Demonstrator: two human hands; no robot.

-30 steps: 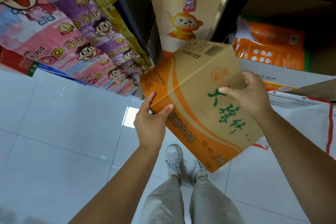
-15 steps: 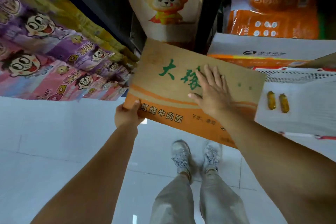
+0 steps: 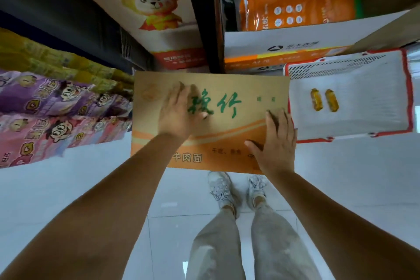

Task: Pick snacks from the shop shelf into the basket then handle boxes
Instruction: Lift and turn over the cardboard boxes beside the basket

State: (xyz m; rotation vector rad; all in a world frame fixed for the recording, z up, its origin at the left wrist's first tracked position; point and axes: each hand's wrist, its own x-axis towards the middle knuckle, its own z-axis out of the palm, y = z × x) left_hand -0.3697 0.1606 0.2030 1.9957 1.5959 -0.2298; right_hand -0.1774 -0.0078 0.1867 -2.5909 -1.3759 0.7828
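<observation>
Left hand (image 3: 179,111) has come off the box's near edge and now lies flat on top. The box (image 3: 250,93) has levelled in front of the shelf. I log the right hand (image 3: 276,141) flat at the near right corner, fingers straight, grasping nothing. I'd press evenly with both palms and keep it off the basket (image 3: 409,98) just beside it. Count: one box handled, one basket, two snacks (image 3: 316,99) inside.

L grip (image 3: 179,113) flat, R grip (image 3: 276,143) flat

Tan box (image 3: 227,88), orange band, green characters; white basket (image 3: 354,125), red rim
</observation>
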